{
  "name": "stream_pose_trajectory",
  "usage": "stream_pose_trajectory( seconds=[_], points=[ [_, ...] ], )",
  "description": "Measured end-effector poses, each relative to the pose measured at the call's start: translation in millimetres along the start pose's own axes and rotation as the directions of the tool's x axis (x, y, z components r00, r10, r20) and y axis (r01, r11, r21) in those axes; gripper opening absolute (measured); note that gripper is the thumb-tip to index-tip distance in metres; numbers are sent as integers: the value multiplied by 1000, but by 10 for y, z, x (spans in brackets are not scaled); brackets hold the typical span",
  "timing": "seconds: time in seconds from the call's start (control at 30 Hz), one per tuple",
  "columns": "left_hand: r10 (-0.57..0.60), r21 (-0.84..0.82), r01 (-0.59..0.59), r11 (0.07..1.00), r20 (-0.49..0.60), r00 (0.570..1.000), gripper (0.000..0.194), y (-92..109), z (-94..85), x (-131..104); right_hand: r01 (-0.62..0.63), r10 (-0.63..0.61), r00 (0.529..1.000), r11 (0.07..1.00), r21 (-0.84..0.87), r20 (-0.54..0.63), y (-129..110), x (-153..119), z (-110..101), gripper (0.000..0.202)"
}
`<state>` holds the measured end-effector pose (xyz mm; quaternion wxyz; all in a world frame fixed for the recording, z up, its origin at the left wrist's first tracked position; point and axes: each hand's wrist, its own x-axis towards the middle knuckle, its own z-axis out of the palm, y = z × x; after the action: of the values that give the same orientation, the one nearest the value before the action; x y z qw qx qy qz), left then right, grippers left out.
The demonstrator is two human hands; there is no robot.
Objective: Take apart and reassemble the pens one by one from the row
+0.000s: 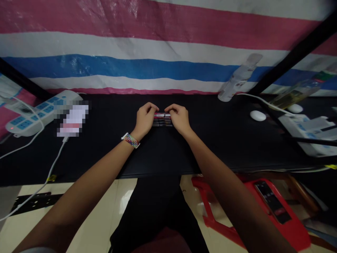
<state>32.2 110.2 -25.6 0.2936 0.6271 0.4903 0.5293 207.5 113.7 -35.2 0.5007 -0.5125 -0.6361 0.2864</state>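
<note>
Several pens [162, 120] lie side by side across the black table [163, 151], one with a white and pink barrel at the far edge and darker ones nearer me. Around their left ends my left hand [144, 118] is curled, thumb and forefinger bent inward. My right hand [180, 117] closes in the same way over the right ends. Both ends of the pens are hidden by my fingers, so only the middle stretch shows. A multicoloured woven band [131, 140] circles my left wrist.
On the left are a white power strip [44, 112] and a blurred-out device [72, 121] on a white cable. To the right stand a clear bottle [238, 79] and an oil-coloured bottle [297, 91], near a white mouse [258, 115]. A red stool [295, 225] bearing a phone [273, 202] is below.
</note>
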Motion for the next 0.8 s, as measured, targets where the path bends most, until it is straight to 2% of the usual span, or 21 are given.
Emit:
stream_pose_trajectory(
  seconds=[0.33,0.43,0.6,0.8],
  points=[
    [-2,45,2,999,10,1000,22,9,-10,-13,60,-58,998,991,-117,13,-34,-29,-33,31],
    [28,90,-30,996,28,999,16,-35,-9,-24,70,-71,997,987,-145,-6,-17,-32,-55,28],
    [117,142,-127,982,78,990,23,-124,3,-33,93,-94,996,975,-200,7,26,-36,-70,24],
    [122,140,-135,981,96,988,26,-158,0,-16,120,-114,993,966,-229,36,61,-30,-68,21]
  ],
)
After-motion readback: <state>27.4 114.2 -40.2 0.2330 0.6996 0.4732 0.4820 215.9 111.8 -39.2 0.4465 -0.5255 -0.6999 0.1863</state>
